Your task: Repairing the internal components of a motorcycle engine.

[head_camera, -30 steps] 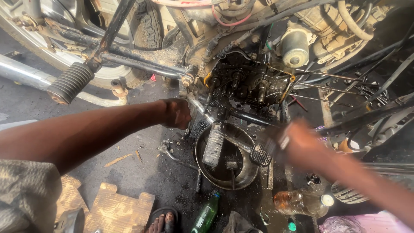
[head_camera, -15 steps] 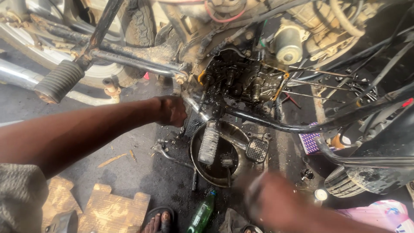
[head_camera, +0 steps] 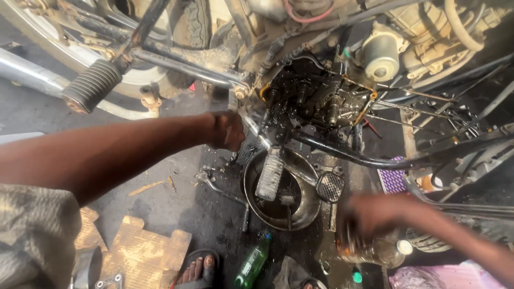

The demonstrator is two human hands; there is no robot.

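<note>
Head camera view, looking down at a motorcycle under repair on dark, oily ground. The open engine case (head_camera: 321, 99) sits at upper centre, its gears and shafts exposed and black with oil.

The left hand (head_camera: 227, 130) reaches in from the left on a bare, outstretched arm. Its fingers are clenched around a metal part just left of and below the open engine case, touching the frame there; what exactly it grips is hidden by the hand.

The right hand (head_camera: 367, 219) comes in from the lower right and is blurred. It sits low, over a clear plastic bottle (head_camera: 375, 251) on the ground, and the fingers appear curled around something there, but the blur makes it impossible to tell what.

Between the 2 hands, directly below the engine, a round metal drain pan (head_camera: 267, 214) holds dark oil, with a ribbed footpeg (head_camera: 269, 174) hanging over it. A brake pedal (head_camera: 330, 186) sits just right of the pan. A green bottle (head_camera: 251, 265) lies near the bottom edge, beside a sandalled foot (head_camera: 195, 270). Torn cardboard (head_camera: 142, 251) lies at lower left. A black rubber footrest (head_camera: 91, 85) juts out at upper left.
</note>
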